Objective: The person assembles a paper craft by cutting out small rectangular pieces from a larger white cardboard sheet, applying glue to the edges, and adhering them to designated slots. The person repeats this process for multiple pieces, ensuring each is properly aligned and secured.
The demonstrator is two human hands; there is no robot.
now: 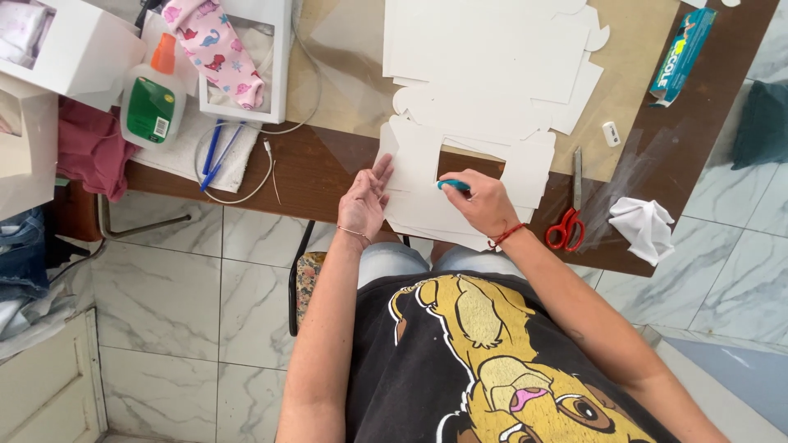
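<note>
At the table's near edge, a person works on a flat white card cut-out w/ a rectangular window cut in it; the sheet lies directly ahead of both hands, its long side running left-right along the brown table. Left hand lies flat, fingers together and extended, palm down on the card's left margin, pinning it. Right hand is closed around a small teal tool, its tip pointing left at the lower edge of the window; looks like a cutter or glue stick, can't tell which. Right hand is the nearer to the window opening; both forearms reach forward from the body, wrists low. More white card sheets are stacked beyond. Red-handled scissors sit just right of the right wrist, a crumpled white cloth farther right. Glue bottle w/ orange cap stands well off to the left.
</note>
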